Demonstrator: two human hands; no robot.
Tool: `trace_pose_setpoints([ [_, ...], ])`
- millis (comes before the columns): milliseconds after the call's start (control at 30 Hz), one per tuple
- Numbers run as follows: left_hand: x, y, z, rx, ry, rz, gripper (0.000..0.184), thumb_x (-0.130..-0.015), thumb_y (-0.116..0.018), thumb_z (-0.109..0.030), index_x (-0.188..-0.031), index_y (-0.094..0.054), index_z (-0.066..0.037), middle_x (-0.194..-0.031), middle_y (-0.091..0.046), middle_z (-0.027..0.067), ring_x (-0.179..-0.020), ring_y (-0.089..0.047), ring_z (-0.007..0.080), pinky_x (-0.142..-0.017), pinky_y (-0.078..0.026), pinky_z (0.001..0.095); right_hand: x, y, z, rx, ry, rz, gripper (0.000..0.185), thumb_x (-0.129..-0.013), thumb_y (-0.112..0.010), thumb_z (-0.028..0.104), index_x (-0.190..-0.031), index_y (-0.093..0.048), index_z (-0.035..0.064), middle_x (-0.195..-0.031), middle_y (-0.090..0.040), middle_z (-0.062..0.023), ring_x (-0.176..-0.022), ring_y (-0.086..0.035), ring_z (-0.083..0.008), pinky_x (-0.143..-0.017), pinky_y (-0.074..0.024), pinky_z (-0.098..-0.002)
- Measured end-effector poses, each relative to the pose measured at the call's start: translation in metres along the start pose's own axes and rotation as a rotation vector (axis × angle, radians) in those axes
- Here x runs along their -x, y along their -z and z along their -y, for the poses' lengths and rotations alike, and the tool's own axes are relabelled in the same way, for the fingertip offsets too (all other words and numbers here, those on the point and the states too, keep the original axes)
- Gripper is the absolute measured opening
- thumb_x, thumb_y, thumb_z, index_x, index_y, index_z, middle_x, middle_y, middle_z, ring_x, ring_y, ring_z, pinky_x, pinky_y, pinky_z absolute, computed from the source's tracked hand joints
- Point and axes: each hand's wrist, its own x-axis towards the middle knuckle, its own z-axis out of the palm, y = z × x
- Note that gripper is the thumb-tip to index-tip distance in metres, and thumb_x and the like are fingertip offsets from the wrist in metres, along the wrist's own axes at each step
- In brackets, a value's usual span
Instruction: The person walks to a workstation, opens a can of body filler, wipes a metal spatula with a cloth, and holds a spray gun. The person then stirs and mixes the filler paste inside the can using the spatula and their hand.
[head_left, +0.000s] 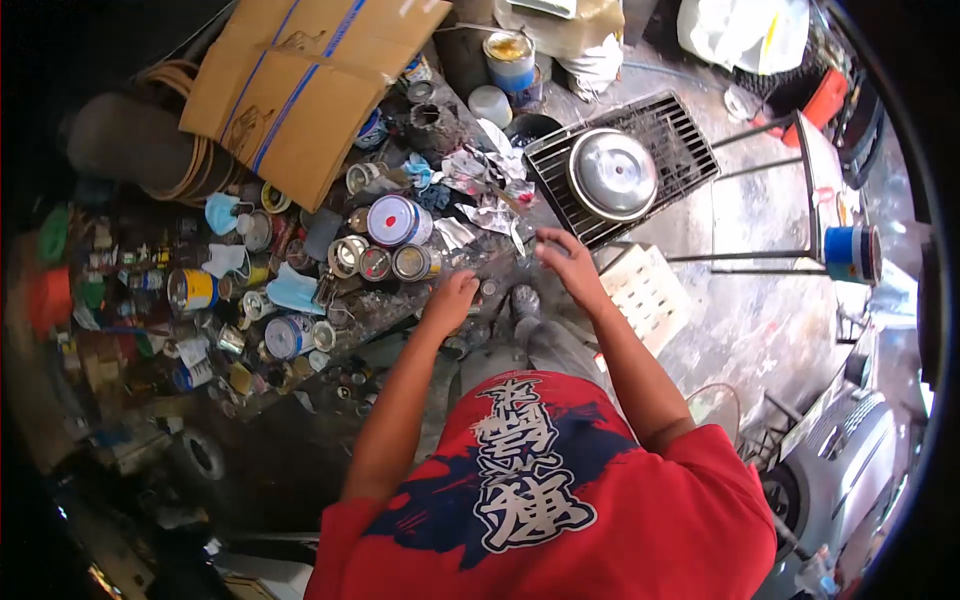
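Note:
My left hand [453, 300] is over the front edge of the cluttered bench, beside an open tin [411, 262]. Its fingers bend away from me and are mostly hidden behind the back of the hand; no object shows in it. My right hand [570, 264] hovers below the metal rack [672, 112], fingers bent and apart, with nothing between them. On that rack lies a round silver lid or pan [612, 172]. A large paint can with a red dot on its lid [393, 220] stands among smaller tins, left of my hands. Crumpled paper [492, 215] lies beyond them.
Folded cardboard [310, 90] covers the bench's far left. Paint cans, blue masks [293, 290] and jars crowd the left side. A white perforated crate or stool [645, 297] stands by my right forearm. Farther right are a metal frame [808, 190], a blue can [852, 254] and a car [840, 470].

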Motion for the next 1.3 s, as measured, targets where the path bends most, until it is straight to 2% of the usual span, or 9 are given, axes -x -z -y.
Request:
trace_pose_setpoints([
  [200,-0.031,-0.037,0.001,-0.055,0.002,0.047,0.037,-0.098,-0.057,-0.031,-0.118,-0.066,-0.001,-0.111,-0.070,0.0225,-0.105,-0.067,0.0374,-0.090,-0.051,0.0429,0.021,0.009,-0.066,0.000,-0.339,-0.013,0.037,-0.097,-0.065,0.023,-0.124,-0.059,-0.0007,-0.101,-0.068,-0.0113,-0.072,-0.064,-0.0162,-0.069,-0.0509,-0.0316],
  [233,-0.030,-0.049,0.019,-0.065,-0.011,0.072,0.038,-0.098,-0.057,-0.032,-0.121,-0.065,-0.002,-0.113,-0.070,0.0217,-0.106,-0.067,0.0368,-0.092,-0.051,0.0424,0.018,0.007,-0.082,0.019,-0.289,-0.111,0.023,-0.099,-0.062,0.024,-0.108,-0.059,0.0040,-0.085,-0.062,-0.0030,-0.065,-0.057,-0.0129,-0.063,-0.0482,-0.0297],
  [333,-0.010,-0.060,0.030,-0.072,-0.006,0.112,0.039,-0.098,-0.056,-0.033,-0.119,-0.066,-0.001,-0.114,-0.069,0.0248,-0.109,-0.066,0.0404,-0.093,-0.051,0.0446,0.007,0.008,-0.100,0.288,-0.267,-0.097,0.019,-0.100,-0.056,0.022,-0.100,-0.059,0.0032,-0.077,-0.063,-0.0061,-0.064,-0.060,-0.0161,-0.061,-0.0464,-0.0322],
  [633,0.098,-0.061,0.137,-0.006,0.234,0.106,0.042,-0.100,-0.054,-0.035,-0.122,-0.064,0.000,-0.115,-0.069,0.0231,-0.111,-0.065,0.0382,-0.096,-0.049,0.0419,-0.033,0.009,-0.124,0.102,-0.172,-0.123,0.025,-0.105,-0.048,0.022,-0.095,-0.061,0.0039,-0.074,-0.058,-0.0044,-0.070,-0.054,-0.0133,-0.064,-0.0443,-0.0317],
  [800,0.158,-0.059,0.213,-0.186,0.208,0.163,0.038,-0.101,-0.049,-0.033,-0.111,-0.065,0.000,-0.109,-0.067,0.0237,-0.107,-0.064,0.0404,-0.093,-0.049,0.0450,-0.127,-0.009,-0.144,0.421,-0.068,-0.356,0.040,-0.104,-0.047,0.037,-0.098,-0.063,0.0006,-0.085,-0.066,-0.0190,-0.081,-0.066,-0.0337,-0.079,-0.0512,-0.0448],
  [1000,0.233,-0.106,0.309,0.037,0.221,-0.052,0.036,-0.102,-0.047,-0.032,-0.111,-0.065,-0.002,-0.103,-0.068,0.0191,-0.098,-0.066,0.0322,-0.087,-0.050,0.0413,-0.134,-0.031,-0.116,0.654,-0.341,-0.357,0.050,-0.103,-0.045,0.044,-0.114,-0.068,0.0009,-0.118,-0.065,-0.0317,-0.116,-0.059,-0.0493,-0.099,-0.0461,-0.0540],
  [1100,0.239,-0.101,0.329,0.099,0.482,0.309,0.034,-0.101,-0.050,-0.030,-0.112,-0.066,-0.003,-0.103,-0.068,0.0145,-0.093,-0.065,0.0238,-0.084,-0.050,0.0371,-0.122,-0.032,-0.120,0.659,-0.387,-0.351,0.051,-0.103,-0.046,0.046,-0.110,-0.071,0.0019,-0.113,-0.067,-0.0306,-0.112,-0.062,-0.0491,-0.097,-0.0481,-0.0526],
  [1200,0.269,-0.077,0.284,0.431,0.412,-0.084,0.033,-0.101,-0.051,-0.030,-0.112,-0.067,-0.003,-0.102,-0.068,0.0111,-0.089,-0.063,0.0198,-0.082,-0.050,0.0347,-0.114,-0.029,-0.150,0.681,-0.351,-0.368,0.051,-0.103,-0.047,0.045,-0.106,-0.071,0.0010,-0.103,-0.070,-0.0290,-0.105,-0.067,-0.0464,-0.093,-0.0499,-0.0517],
  [1300,0.283,-0.073,0.306,0.330,0.491,-0.057,0.034,-0.099,-0.051,-0.029,-0.114,-0.067,-0.003,-0.101,-0.068,0.0094,-0.089,-0.063,0.0202,-0.083,-0.050,0.0352,-0.076,-0.025,-0.156,0.772,-0.240,-0.253,0.049,-0.103,-0.048,0.044,-0.104,-0.070,0.0000,-0.094,-0.072,-0.0262,-0.099,-0.070,-0.0418,-0.089,-0.0512,-0.0511],
])
